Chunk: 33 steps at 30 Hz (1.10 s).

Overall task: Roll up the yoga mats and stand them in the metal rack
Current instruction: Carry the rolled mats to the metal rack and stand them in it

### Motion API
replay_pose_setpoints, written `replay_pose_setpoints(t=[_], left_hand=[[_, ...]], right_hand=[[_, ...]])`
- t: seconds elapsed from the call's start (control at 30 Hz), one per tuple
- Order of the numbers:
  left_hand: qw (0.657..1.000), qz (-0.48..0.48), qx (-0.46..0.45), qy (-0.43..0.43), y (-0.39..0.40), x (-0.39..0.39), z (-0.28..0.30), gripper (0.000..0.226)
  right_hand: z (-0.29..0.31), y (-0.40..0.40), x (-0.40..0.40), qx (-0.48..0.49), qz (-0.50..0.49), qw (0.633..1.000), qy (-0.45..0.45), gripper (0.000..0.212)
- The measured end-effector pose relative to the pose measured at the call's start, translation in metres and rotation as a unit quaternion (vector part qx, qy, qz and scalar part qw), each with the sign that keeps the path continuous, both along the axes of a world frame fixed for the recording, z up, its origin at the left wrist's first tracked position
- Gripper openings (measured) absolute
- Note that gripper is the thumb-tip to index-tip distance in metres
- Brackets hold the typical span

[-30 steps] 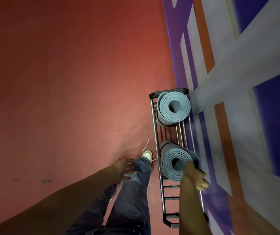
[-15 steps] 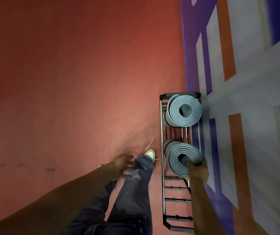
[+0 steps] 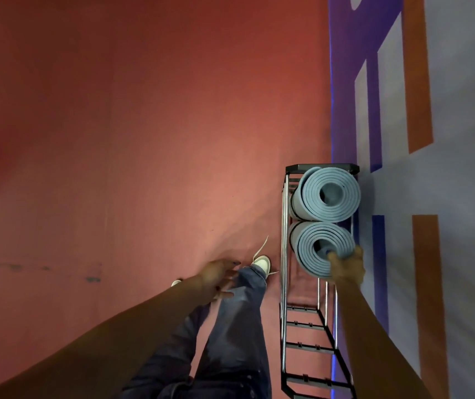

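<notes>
Two rolled grey-blue yoga mats stand on end in the dark metal rack (image 3: 283, 254) against the wall. The far mat (image 3: 329, 194) fills the rack's far end. The near mat (image 3: 315, 246) stands right against it, the two rolls touching. My right hand (image 3: 347, 267) grips the near mat's top rim, thumb hooked into its hollow core. My left hand (image 3: 217, 277) hangs loose over my leg, fingers relaxed and holding nothing.
The rack's near half shows only bare cross bars (image 3: 308, 347). A purple, orange and white patterned wall (image 3: 420, 110) runs along the right. Red floor (image 3: 130, 139) spreads to the left. My jeans leg and white shoe (image 3: 262, 262) stand beside the rack.
The near mat has shifted toward the far one and now touches it. My right hand moved from the roll's side to gripping its top rim. My left hand stayed put.
</notes>
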<state>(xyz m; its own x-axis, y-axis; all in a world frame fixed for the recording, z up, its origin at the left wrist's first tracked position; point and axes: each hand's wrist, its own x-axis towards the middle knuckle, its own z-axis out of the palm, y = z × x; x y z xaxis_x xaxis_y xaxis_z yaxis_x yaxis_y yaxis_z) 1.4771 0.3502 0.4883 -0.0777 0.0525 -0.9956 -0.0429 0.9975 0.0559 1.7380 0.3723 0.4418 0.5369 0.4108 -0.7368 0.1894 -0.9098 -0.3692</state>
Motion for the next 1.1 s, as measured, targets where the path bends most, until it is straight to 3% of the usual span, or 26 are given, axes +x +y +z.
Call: replay_pose_setpoints(t=[0.2, 0.37, 0.5, 0.57, 0.67, 0.73, 0.9, 1.0, 1.1], left_hand=[[1.0, 0.025, 0.017, -0.002, 0.002, -0.01, -0.002, 0.013], [0.997, 0.045, 0.054, -0.027, -0.008, -0.03, 0.011, 0.018], [0.993, 0.073, 0.089, -0.036, -0.026, -0.063, 0.033, 0.017], [0.99, 0.087, 0.102, -0.04, -0.042, -0.088, 0.044, 0.018], [0.984, 0.124, 0.117, -0.046, -0.078, -0.139, 0.059, 0.019], [0.981, 0.144, 0.126, -0.042, -0.109, -0.18, 0.068, 0.019], [0.966, 0.213, 0.146, -0.016, -0.197, -0.314, 0.097, 0.019], [0.928, 0.329, 0.17, 0.045, -0.259, -0.413, 0.114, 0.019], [0.867, 0.45, 0.185, 0.107, -0.329, -0.501, 0.137, 0.017]], right_hand=[[0.006, -0.012, -0.007, -0.008, -0.11, 0.993, 0.04, 0.093], [0.029, -0.028, -0.045, 0.002, -0.164, 0.986, -0.017, 0.086], [0.056, -0.041, -0.109, 0.009, -0.09, 0.995, -0.034, 0.072], [0.076, -0.05, -0.157, 0.014, 0.006, 0.999, 0.042, 0.043], [0.067, -0.07, -0.23, -0.01, 0.146, 0.981, 0.125, 0.017], [0.071, -0.082, -0.288, -0.023, 0.202, 0.966, 0.162, 0.016], [0.161, -0.126, -0.459, -0.038, 0.241, 0.931, 0.271, 0.021], [0.177, -0.152, -0.56, -0.063, 0.346, 0.887, 0.3, 0.015], [0.192, -0.179, -0.66, -0.06, 0.465, 0.832, 0.297, 0.015]])
